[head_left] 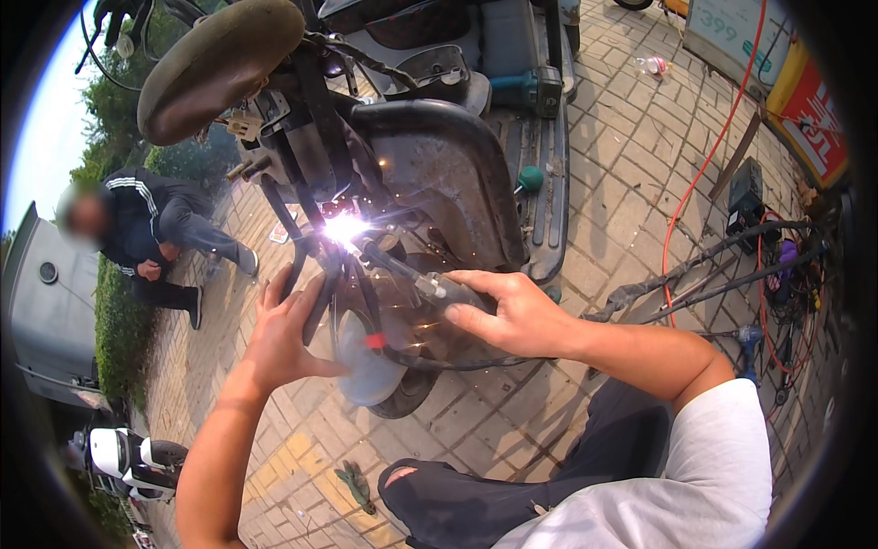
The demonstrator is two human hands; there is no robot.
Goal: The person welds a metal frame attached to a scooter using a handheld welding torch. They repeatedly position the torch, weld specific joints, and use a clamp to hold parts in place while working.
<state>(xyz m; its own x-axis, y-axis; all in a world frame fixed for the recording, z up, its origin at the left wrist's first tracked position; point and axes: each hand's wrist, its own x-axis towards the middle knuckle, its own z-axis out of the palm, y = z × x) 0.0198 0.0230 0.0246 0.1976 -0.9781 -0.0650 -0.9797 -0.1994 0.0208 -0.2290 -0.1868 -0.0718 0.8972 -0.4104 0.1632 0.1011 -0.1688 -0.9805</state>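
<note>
My right hand (517, 316) is closed round a dark welding torch (439, 288), with a thick black cable running off to the right behind it. A glaring white arc (346, 227) burns at the torch's far end, throwing sparks and hiding the joint between dark metal tubes. Those tubes belong to the frame (315, 174) of a worn vehicle with a brown-black saddle (224, 73). My left hand (283, 339) is spread beside the lower tubes just left of the arc, fingers stretched along them and thumb apart. Whether it bears on a tube is unclear.
A person in dark clothes (165, 224) sits at the left by a hedge. A green-handled tool (529, 178) and a teal power tool (526, 89) lie on the vehicle. Tangled cables (786, 284) and an orange-red hose (700, 174) cross the paving at right. A white scooter (123, 462) stands lower left.
</note>
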